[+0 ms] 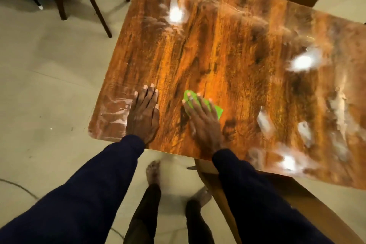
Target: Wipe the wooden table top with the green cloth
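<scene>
The small bright green cloth [217,110] lay flat on the glossy, dark-grained wooden table top [217,55], near the edge closest to the person and under the right hand [204,120]. That hand pressed down on the cloth with straight, spread fingers, not bunching it, so green showed only past the fingertips and along the hand's right side. The cloth's longer line ran slantwise, from the far left towards the near right. The left hand [143,114] rested palm-down on bare wood just beside it, fingers straight and holding nothing, seemingly as a brace. Pale cloudy smears [265,123] lay to the right of the cloth and further out along that side, and a whitish patch [115,109] sat at the near left corner, touching the left hand. The right hand was the one placed to sweep rightwards into the larger smeared area, which I judged to be most of the work left.
</scene>
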